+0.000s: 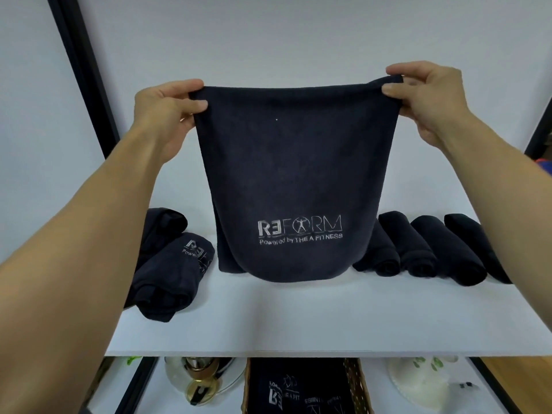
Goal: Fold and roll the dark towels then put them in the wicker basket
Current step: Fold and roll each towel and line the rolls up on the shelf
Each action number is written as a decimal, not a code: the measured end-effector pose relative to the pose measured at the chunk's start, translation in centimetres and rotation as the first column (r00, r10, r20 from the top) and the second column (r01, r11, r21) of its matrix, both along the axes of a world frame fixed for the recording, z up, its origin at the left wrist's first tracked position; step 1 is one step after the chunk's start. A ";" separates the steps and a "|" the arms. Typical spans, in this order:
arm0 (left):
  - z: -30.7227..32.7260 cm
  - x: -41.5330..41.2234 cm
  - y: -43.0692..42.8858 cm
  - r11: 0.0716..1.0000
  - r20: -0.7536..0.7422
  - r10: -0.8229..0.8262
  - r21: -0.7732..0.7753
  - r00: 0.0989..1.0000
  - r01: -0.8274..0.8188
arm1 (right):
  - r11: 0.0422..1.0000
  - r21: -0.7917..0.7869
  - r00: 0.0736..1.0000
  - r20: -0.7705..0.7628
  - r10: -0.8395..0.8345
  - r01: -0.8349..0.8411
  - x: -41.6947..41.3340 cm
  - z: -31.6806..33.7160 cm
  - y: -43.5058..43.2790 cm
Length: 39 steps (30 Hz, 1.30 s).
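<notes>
A dark navy towel [294, 174] with a grey "REFORM" logo hangs folded in front of me, its lower fold just touching the white shelf [268, 321]. My left hand [167, 115] pinches its top left corner and my right hand [427, 97] pinches its top right corner. Two loosely rolled dark towels [170, 273] lie on the shelf at the left. Three tight rolls [433, 249] lie side by side at the right. The wicker basket [363, 386] stands on the level below, holding several rolled dark towels [298, 392].
A black frame post [86, 73] runs up the left side and another edges the right. On the lower level a glass bowl with a gold object [200, 380] sits left of the basket and a white dish with green print [424, 380] sits right.
</notes>
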<state>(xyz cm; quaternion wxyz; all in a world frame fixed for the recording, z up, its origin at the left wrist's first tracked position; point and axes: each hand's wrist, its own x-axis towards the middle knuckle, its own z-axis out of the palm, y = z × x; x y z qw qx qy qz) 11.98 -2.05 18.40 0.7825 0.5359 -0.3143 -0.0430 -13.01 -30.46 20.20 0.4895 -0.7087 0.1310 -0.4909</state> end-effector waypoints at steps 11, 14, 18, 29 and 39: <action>0.6 0.6 -2.4 0.994 -0.038 0.008 -0.112 0.999 -0.012 | 0.967 0.254 0.977 0.210 -0.025 -0.030 1.8 -1.5 -0.5; 0.8 1.0 -3.0 0.990 -0.038 0.000 -0.143 0.999 -0.006 | 0.964 0.264 0.957 0.285 -0.051 -0.027 2.4 -1.6 -0.7; 0.7 1.5 -3.9 0.988 -0.058 -0.004 -0.153 0.998 -0.005 | 0.948 0.309 0.950 0.311 -0.024 -0.077 3.0 -1.5 -1.0; -0.6 5.0 -6.9 0.984 0.002 0.171 0.043 0.985 -0.171 | 0.952 0.281 0.966 0.255 0.049 -0.123 6.8 -3.1 -5.4; 1.8 7.6 -8.1 0.818 0.445 0.430 0.177 0.786 -0.548 | 0.978 -0.051 0.979 0.006 -0.202 0.202 9.8 -0.4 -7.3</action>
